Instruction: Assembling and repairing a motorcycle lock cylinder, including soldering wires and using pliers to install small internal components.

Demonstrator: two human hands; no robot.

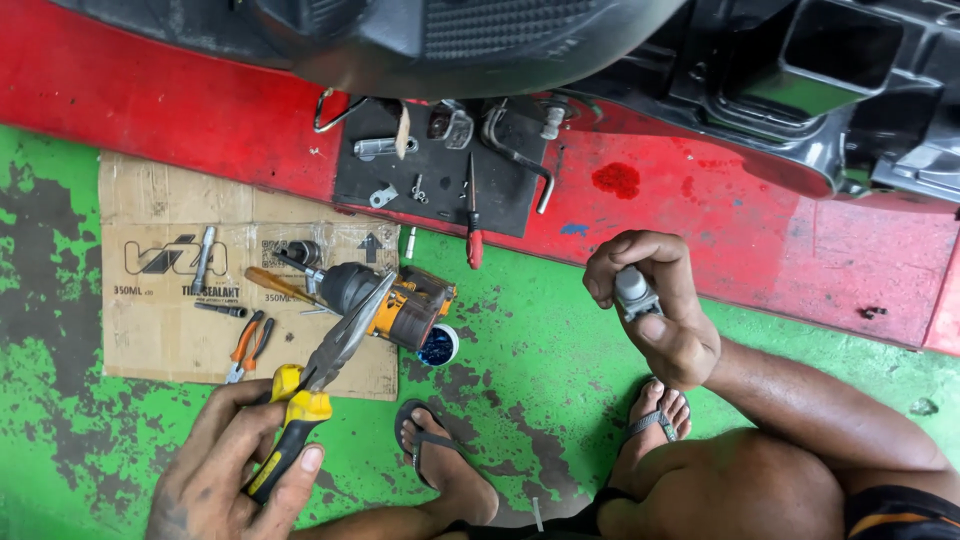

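Pliers (335, 350), yellow-handled, gripped by left hand (240, 470) fingers closed round handles, jaws over cardboard (150, 330). Right hand (650, 305) fingers pinch small grey part (632, 290) above green floor (540, 330).

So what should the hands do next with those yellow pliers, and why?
Probably bring the pliers across to the small grey part. The left hand holds them by the yellow handles, jaws pointing away over the cardboard, while the right hand pinches the part upright, well apart from them.
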